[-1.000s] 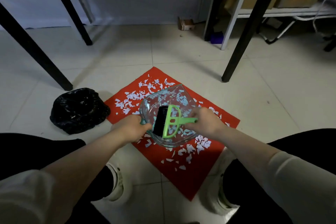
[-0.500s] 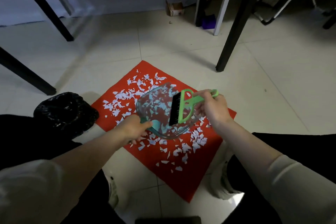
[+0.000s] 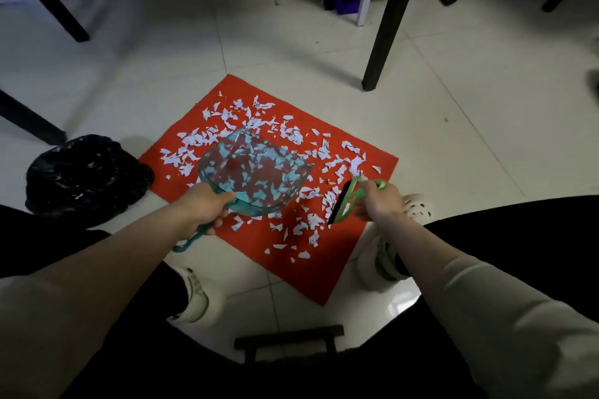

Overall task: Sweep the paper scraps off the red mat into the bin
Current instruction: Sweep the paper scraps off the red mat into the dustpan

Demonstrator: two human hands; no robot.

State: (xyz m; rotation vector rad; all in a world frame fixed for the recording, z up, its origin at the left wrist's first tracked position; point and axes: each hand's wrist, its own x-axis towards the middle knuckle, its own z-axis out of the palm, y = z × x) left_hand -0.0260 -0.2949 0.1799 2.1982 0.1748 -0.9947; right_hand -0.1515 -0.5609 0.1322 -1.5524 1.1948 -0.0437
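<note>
Loads of paper scraps (image 3: 293, 133) are lying across the red mat (image 3: 311, 272). Left hand (image 3: 202, 204) is gripping the see-through teal dustpan (image 3: 256, 168) by its handle, right hand (image 3: 377, 201) is curling round the green brush (image 3: 345, 201). Scraps are looking feather-light and flyaway, so I'm reckoning gentle strokes. Black bin (image 3: 84, 175) is sitting just beside the mat.

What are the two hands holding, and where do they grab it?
The left grip holds the see-through teal dustpan by its handle. The right grip holds the green brush by its handle.
</note>
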